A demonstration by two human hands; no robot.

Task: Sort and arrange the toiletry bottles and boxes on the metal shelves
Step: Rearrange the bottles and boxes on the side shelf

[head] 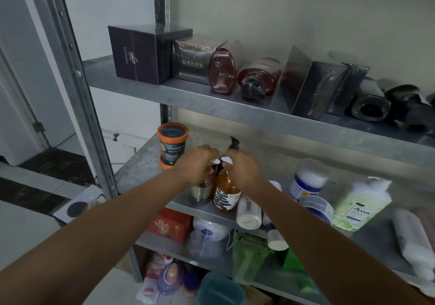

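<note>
Grey metal shelf unit point(235, 106): several tiers, mixed stock.
Middle shelf point(146, 163), front left: amber plastic pump bottle with black-and-white label point(227, 192), upright, touching a smoky clear bottle point(200, 190) on its left.
My right hand point(244, 170): fingers clenched round the amber bottle's neck, under the pump.
My left hand point(196, 163): fingers wrapped over the smoky bottle's top.
Judged purpose: necks held to stand like bottles paired near the edge.
Small white tag point(226, 159) at my fingertips; use unclear.
</note>
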